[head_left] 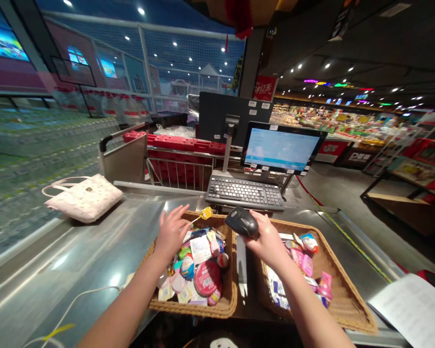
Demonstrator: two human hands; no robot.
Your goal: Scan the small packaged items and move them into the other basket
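My left hand [172, 231] pinches the thin white stick of a lollipop [206, 213] in a yellow wrapper, above the left wicker basket [229, 309]. Small packaged goods fill that basket, among them a round red tub [207, 278] and a blue-and-white ball-like pack [187, 267]. In my right hand [266, 239] is a black barcode scanner [242, 221], its head turned left toward the lollipop. The right wicker basket [342, 285], partly hidden by my forearm, holds several pink, white and blue packages, including a pink bottle-shaped pack [325, 285].
Behind the baskets stand a black keyboard [244, 192] and a lit monitor [281, 149]. A pale handbag [85, 197] rests on the metal counter [105, 246] at left, near a white cable [83, 293]. A printed sheet [413, 309] lies at the right edge.
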